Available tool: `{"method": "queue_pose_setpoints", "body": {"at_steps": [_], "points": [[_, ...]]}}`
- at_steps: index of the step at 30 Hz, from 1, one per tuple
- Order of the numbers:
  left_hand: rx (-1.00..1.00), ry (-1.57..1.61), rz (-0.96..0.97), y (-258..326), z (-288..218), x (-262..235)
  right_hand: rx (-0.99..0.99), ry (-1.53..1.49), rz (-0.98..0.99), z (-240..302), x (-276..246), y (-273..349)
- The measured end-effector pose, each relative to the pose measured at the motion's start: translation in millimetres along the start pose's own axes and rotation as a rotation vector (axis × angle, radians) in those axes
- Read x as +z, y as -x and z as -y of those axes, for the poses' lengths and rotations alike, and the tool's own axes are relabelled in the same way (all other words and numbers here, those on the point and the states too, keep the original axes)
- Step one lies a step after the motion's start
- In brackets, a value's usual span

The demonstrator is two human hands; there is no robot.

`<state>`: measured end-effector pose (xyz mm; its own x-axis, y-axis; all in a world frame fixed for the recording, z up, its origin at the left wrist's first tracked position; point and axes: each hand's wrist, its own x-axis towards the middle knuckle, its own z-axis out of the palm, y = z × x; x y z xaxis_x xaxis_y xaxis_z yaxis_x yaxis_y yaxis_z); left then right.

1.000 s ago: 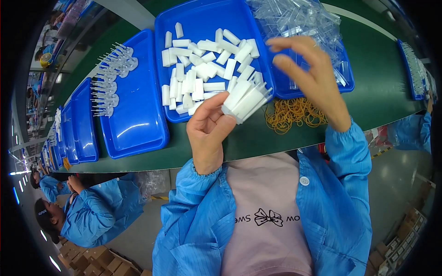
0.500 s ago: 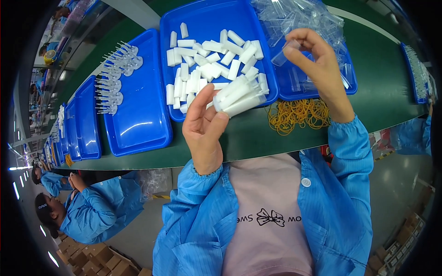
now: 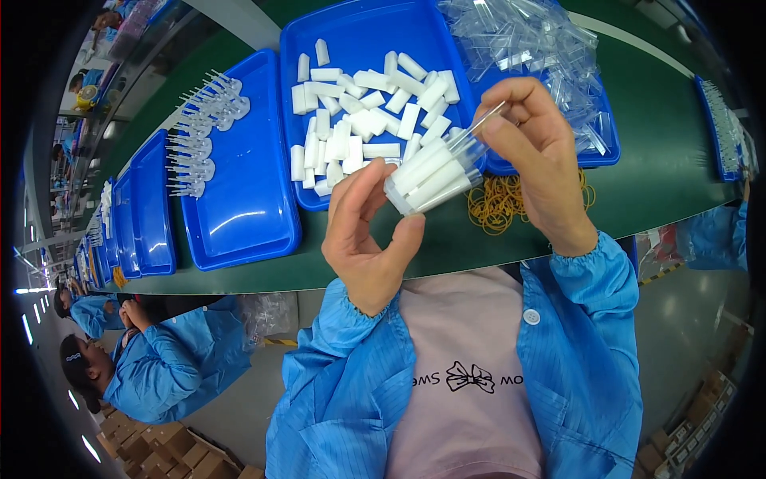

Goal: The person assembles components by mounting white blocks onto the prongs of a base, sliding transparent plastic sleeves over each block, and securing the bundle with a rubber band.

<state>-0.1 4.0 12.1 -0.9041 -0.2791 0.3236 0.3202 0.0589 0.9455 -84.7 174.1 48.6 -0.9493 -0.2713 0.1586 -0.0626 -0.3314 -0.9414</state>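
- Along the far side of the person's lap runs a long dark green work surface (image 3: 638, 160), and a row of blue plastic trays sits on it.
- Behind the hands, the large blue rectangular tray (image 3: 359, 32) holds a loose heap of short white plastic sticks (image 3: 359, 112); the tray beside it on the person's right is piled with clear plastic sleeves (image 3: 535, 48).
- To the person's left, another blue tray (image 3: 247, 215) carries clear pronged pieces (image 3: 199, 136) along its far edge.
- The left hand (image 3: 363, 239) is closed on a bundle of white sticks (image 3: 431, 177), thumb and fingers pinching its near end above the table's front edge.
- The right hand (image 3: 535, 152) pinches 1 thin clear plastic sleeve (image 3: 479, 128), laid against the bundle's far end.
- Judging from this, the work goes best if the left hand keeps the sticks square and level while the right eases the sleeve on without skewing it.
- A small tangle of yellow rubber bands (image 3: 499, 203) lies on the green surface, just under the right hand.
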Motion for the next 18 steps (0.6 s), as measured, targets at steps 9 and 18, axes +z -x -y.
{"method": "queue_pose_setpoints", "body": {"at_steps": [9, 18], "points": [[0.175, -0.243, 0.049, -0.6, -10.5, -3.4, 0.148, 0.003, 0.012, 7.9, -0.4, 8.2], [0.270, -0.405, 0.140, -2.1, -23.3, -4.0, -0.026, 0.109, 0.066, 16.4, -7.8, 8.5]]}}
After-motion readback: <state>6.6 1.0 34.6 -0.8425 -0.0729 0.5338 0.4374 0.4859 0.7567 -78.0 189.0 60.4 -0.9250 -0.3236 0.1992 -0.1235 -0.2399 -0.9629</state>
